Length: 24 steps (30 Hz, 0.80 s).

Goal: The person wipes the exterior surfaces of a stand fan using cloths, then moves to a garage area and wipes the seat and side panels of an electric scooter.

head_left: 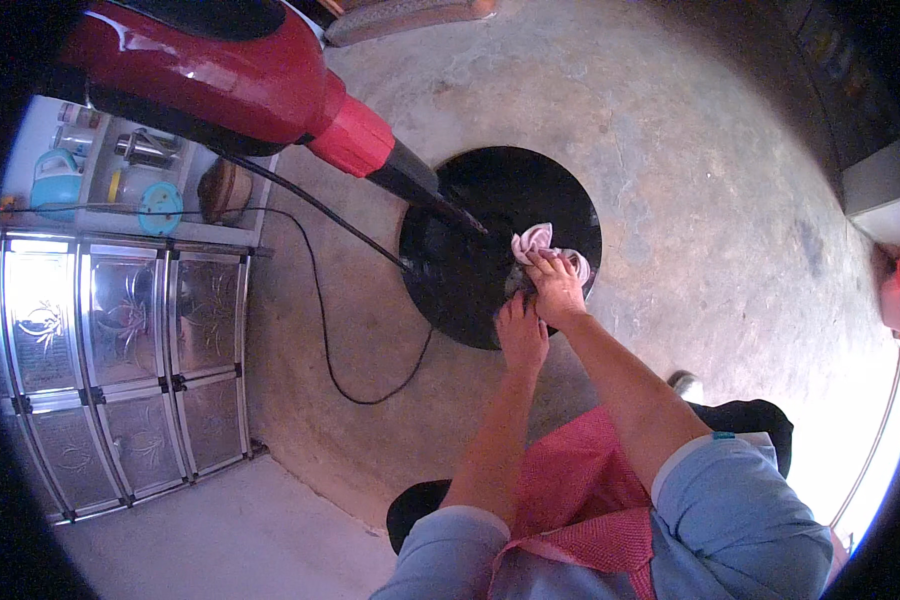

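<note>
My right hand presses a bunched pink-and-white cloth against the right part of a round black base. The cloth sticks out past my fingers. Just left of it and nearer to me, my left hand rests its outstretched fingers on the base's front part, with nothing seen in it. From the base a black pole rises toward the upper left into a large red-and-black body, looking like a pedestal fan.
A black cord loops over the concrete floor on the left. Beyond it stands a cabinet with metal-framed patterned panels. Shelves above hold a turquoise jug, jars and a brown round container. A red object stands far right.
</note>
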### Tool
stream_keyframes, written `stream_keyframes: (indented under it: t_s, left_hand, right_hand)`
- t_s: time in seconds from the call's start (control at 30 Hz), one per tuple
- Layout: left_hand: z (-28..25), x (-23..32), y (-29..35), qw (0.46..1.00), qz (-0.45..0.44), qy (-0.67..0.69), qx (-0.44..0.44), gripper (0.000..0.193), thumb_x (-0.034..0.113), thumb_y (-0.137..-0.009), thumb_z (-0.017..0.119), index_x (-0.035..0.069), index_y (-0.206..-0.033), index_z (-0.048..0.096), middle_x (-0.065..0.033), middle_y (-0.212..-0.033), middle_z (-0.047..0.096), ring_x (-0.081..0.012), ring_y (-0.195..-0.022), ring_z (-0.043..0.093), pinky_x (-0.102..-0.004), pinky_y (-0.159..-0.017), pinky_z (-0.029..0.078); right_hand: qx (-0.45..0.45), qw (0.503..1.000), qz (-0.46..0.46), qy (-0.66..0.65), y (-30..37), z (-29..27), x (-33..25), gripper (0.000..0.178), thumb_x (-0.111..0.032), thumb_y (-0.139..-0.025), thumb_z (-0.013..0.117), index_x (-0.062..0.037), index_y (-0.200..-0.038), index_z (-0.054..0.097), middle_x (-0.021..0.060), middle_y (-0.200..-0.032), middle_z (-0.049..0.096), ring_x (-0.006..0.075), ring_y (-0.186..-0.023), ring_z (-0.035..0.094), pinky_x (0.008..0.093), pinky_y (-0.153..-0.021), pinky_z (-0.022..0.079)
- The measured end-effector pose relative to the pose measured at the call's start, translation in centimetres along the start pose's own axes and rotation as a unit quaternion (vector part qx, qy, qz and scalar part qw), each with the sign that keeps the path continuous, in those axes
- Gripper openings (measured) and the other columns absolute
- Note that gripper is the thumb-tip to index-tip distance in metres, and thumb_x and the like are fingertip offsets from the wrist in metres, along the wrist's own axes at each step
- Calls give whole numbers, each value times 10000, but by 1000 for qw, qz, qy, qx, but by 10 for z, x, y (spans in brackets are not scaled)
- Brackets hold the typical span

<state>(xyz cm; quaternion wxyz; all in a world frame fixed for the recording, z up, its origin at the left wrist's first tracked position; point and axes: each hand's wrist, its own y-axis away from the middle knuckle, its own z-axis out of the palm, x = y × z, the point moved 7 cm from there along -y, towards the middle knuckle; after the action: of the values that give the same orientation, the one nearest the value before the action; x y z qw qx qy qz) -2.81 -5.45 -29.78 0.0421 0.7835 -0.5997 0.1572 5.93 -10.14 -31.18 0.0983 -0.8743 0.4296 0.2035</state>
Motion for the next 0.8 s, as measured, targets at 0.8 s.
stream_keyframes:
  t_s: [0.8]
  left_hand:
    - [-12,-30,-11,992,-49,-12,114,371,50,-747,555,70,-1117,534,-197,-1154,532,-383,-1007,507,-495,-838,404]
  right_hand:
    - [36,998,51,11,17,1,73,447,-66,-832,458,-167,-1266,497,110,-1383,406,297,-1278,376,487,-1026,317]
